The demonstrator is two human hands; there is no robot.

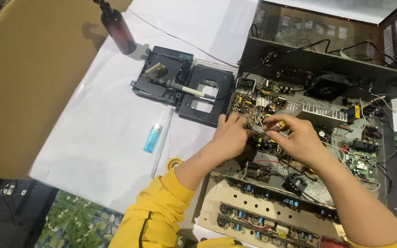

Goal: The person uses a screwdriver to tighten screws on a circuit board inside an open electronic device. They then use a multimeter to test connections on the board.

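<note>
A dark brown pump bottle [118, 28] is standing at the top of the white table [111, 115], and a blue lighter [153, 138] is lying lower down beside a pale rod [161, 143]. Over the opened amplifier chassis [309, 138], the right hand [297, 138] is pinching a small brass-tipped tool [277, 125] between thumb and fingers. The left hand [230, 135] is pressing its curled fingers on the circuit board [253, 108], just beside that tool.

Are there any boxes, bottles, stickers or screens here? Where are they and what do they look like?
Bottle: top left on the white sheet, dark brown, round, black pump top.
Lighter: left of the hands, small, see-through blue.
No screens; stickers too small to tell.
</note>
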